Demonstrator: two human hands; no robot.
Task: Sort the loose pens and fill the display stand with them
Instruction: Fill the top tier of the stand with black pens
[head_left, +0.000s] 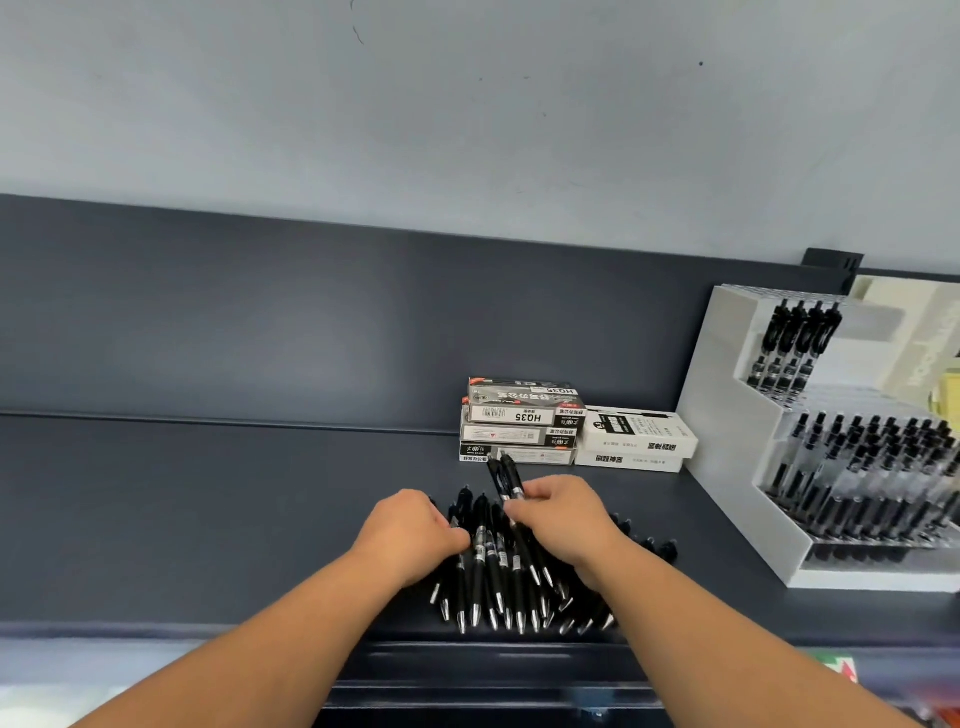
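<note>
Over pen pile (493, 582), right hand (563, 522) gripping two pens (511, 480)

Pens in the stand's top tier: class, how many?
4 pens, side by side in the top tier of the display stand, near its left wall; others may be hidden.

A dark grey shelf (208, 519) carries a heap of loose black pens (493, 587) near its front edge, tips toward the front. Behind them lies a stack of printed boxes (519, 421), with 2 stacked white boxes (636, 441) just beside it. A white display stand (727, 441) stands at the right.
</note>
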